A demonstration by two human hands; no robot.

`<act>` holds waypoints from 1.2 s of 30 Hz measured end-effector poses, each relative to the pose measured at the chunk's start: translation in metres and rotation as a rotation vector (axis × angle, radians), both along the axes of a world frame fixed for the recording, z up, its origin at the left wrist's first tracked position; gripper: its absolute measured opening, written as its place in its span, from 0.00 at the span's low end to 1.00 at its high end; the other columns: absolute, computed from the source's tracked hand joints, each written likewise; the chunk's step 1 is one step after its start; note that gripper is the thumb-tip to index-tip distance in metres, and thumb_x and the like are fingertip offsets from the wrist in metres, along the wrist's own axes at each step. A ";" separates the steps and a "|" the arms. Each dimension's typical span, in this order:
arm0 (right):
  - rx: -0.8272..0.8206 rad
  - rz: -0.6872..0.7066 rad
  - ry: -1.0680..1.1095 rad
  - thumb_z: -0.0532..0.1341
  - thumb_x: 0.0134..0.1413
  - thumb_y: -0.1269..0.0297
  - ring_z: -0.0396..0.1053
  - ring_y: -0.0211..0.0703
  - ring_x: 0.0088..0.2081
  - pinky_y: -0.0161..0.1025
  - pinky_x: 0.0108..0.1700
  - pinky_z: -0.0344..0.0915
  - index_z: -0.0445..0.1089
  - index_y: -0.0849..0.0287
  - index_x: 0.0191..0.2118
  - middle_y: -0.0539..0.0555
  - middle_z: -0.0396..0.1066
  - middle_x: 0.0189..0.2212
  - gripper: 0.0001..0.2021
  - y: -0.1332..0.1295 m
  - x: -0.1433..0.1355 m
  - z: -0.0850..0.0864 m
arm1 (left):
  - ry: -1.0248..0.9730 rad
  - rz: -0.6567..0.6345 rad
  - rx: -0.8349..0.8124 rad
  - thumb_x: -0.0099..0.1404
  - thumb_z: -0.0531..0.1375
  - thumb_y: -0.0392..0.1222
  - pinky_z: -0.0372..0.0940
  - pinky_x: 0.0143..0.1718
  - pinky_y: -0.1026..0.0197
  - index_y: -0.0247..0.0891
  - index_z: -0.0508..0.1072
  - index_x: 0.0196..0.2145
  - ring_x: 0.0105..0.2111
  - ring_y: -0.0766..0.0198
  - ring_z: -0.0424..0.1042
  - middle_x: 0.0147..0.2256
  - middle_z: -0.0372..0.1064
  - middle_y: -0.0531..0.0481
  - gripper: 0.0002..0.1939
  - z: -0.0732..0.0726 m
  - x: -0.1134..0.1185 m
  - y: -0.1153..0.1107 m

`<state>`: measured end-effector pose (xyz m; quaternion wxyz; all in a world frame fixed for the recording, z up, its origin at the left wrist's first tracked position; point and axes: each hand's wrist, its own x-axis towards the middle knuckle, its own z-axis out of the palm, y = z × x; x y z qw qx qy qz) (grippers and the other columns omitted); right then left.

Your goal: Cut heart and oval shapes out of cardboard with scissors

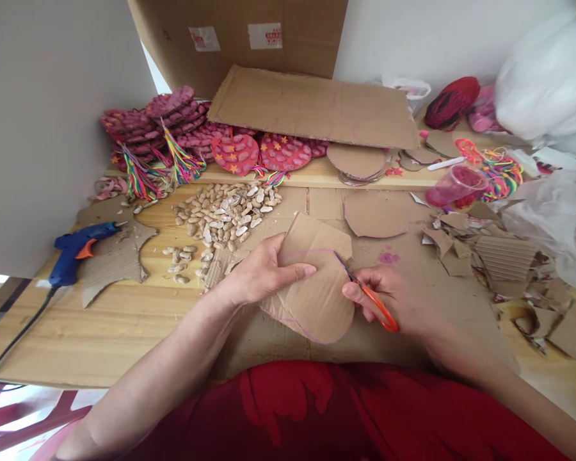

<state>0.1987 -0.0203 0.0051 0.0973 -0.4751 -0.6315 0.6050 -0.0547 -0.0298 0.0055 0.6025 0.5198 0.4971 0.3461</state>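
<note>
Far left: blue hot-glue gun (74, 253) on its side, nozzle over a cardboard offcut. Right of it, a heap of peanut shells (221, 214). Centre: left hand (259, 275) pinches a cardboard piece (317, 288) at its left side, thumb on top, fingers beneath. The piece is above the cardboard mat; contact with the mat cannot be told. Right hand (388, 291) grips orange-handled scissors (377, 307), blades at the right edge of the piece, by the end of the upper purple line. Far right: cardboard scraps (504, 259).

Technique (judgement): feed the piece into the blades with the left hand, turning it through the curve rather than twisting the scissors. Cut deep in the blades with short strokes, as corrugated board may crush at the tips. Left thumb should stay clear of the cutting path.
</note>
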 end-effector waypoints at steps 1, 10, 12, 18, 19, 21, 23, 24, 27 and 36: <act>0.004 0.007 0.006 0.60 0.55 0.35 0.55 0.33 0.18 0.34 0.20 0.50 0.60 0.56 0.22 0.47 0.62 0.16 0.28 0.001 0.001 -0.001 | 0.010 0.012 0.010 0.57 0.70 0.51 0.71 0.36 0.57 0.34 0.71 0.44 0.38 0.54 0.77 0.42 0.78 0.43 0.24 0.001 0.000 0.000; 0.090 0.046 -0.002 0.56 0.60 0.36 0.56 0.34 0.20 0.34 0.23 0.51 0.59 0.56 0.23 0.47 0.61 0.18 0.28 -0.001 0.000 -0.003 | 0.019 -0.020 0.028 0.57 0.69 0.48 0.69 0.34 0.60 0.34 0.71 0.43 0.37 0.57 0.75 0.39 0.77 0.46 0.20 0.004 0.000 0.000; 0.091 0.030 0.004 0.55 0.60 0.35 0.58 0.35 0.20 0.34 0.23 0.53 0.59 0.56 0.21 0.48 0.61 0.17 0.29 -0.002 -0.001 -0.002 | -0.047 -0.028 -0.008 0.58 0.69 0.48 0.69 0.34 0.61 0.34 0.71 0.44 0.36 0.59 0.75 0.39 0.77 0.47 0.20 0.002 0.001 0.001; 0.103 0.032 -0.030 0.56 0.61 0.38 0.58 0.34 0.18 0.34 0.21 0.53 0.60 0.56 0.20 0.48 0.62 0.15 0.29 -0.003 0.000 0.000 | -0.006 -0.055 0.000 0.59 0.69 0.48 0.70 0.37 0.60 0.33 0.71 0.47 0.40 0.57 0.76 0.43 0.77 0.44 0.23 -0.001 0.001 0.001; 0.101 0.028 -0.037 0.56 0.61 0.38 0.58 0.34 0.18 0.34 0.20 0.52 0.60 0.56 0.20 0.48 0.62 0.15 0.29 -0.004 0.000 0.001 | 0.008 -0.057 0.005 0.59 0.68 0.48 0.70 0.38 0.59 0.33 0.71 0.47 0.40 0.56 0.76 0.43 0.77 0.44 0.23 -0.001 0.001 0.001; 0.097 0.029 -0.052 0.56 0.61 0.38 0.57 0.33 0.17 0.33 0.19 0.52 0.60 0.56 0.20 0.48 0.63 0.14 0.29 -0.003 0.000 0.001 | 0.025 -0.058 0.013 0.59 0.68 0.49 0.70 0.39 0.58 0.33 0.71 0.47 0.41 0.55 0.76 0.43 0.77 0.43 0.23 -0.001 0.001 0.001; 0.099 0.039 -0.069 0.56 0.61 0.38 0.57 0.33 0.16 0.33 0.19 0.52 0.60 0.57 0.20 0.48 0.63 0.13 0.28 -0.003 0.000 0.001 | 0.025 -0.060 0.018 0.59 0.68 0.49 0.70 0.40 0.58 0.33 0.71 0.47 0.41 0.55 0.76 0.44 0.77 0.43 0.23 -0.001 0.001 0.001; 0.103 0.043 -0.077 0.56 0.61 0.39 0.57 0.33 0.16 0.33 0.19 0.52 0.60 0.57 0.20 0.48 0.64 0.14 0.28 -0.002 -0.001 0.001 | 0.021 -0.061 0.020 0.59 0.68 0.48 0.71 0.40 0.58 0.33 0.72 0.47 0.42 0.54 0.76 0.44 0.77 0.43 0.22 -0.001 0.001 0.002; 0.115 0.052 -0.087 0.56 0.62 0.39 0.58 0.33 0.17 0.33 0.20 0.53 0.60 0.57 0.21 0.48 0.64 0.14 0.28 -0.001 -0.002 0.001 | 0.007 -0.065 0.024 0.59 0.68 0.45 0.71 0.40 0.58 0.33 0.72 0.47 0.42 0.54 0.76 0.45 0.78 0.43 0.20 0.001 0.002 0.002; 0.165 0.078 -0.110 0.56 0.64 0.43 0.59 0.33 0.17 0.32 0.20 0.54 0.61 0.57 0.21 0.47 0.65 0.14 0.26 -0.003 -0.001 -0.002 | 0.027 -0.097 0.074 0.60 0.67 0.43 0.70 0.39 0.61 0.33 0.73 0.46 0.43 0.56 0.77 0.44 0.78 0.45 0.18 0.003 0.000 0.004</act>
